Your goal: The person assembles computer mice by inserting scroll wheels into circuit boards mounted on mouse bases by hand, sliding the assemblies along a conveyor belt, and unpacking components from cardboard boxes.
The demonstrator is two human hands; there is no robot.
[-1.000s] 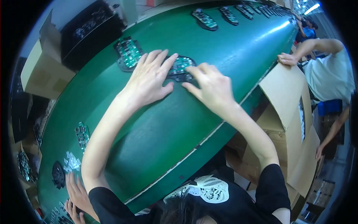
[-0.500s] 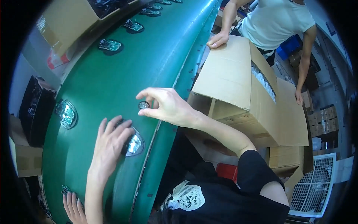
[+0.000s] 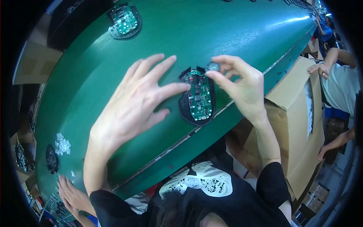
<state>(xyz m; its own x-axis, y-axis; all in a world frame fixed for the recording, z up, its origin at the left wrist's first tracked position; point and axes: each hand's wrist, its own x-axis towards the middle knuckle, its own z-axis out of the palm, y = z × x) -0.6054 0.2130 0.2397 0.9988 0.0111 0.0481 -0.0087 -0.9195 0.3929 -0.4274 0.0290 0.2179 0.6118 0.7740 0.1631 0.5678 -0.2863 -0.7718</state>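
A computer mouse base, black with a green circuit board exposed, lies on the green work surface before me. My right hand pinches a small round scroll wheel between thumb and fingertips, at the upper right edge of the base. On the base's left side is my left hand, fingers spread and nothing in it. Its index fingertip reaches over the left edge of the board; whether it presses there I cannot tell. Another mouse base with its board showing lies farther off, at the upper left.
Small clear pieces and a dark shell part lie at the left. Another person's hand rests at the lower left. At the right, a second person in a white shirt has both hands on a large cardboard box.
My view has turned. The mouse base in front of me shows its board. My left hand has lifted off the base and spread, while my right hand has brought the scroll wheel to it.
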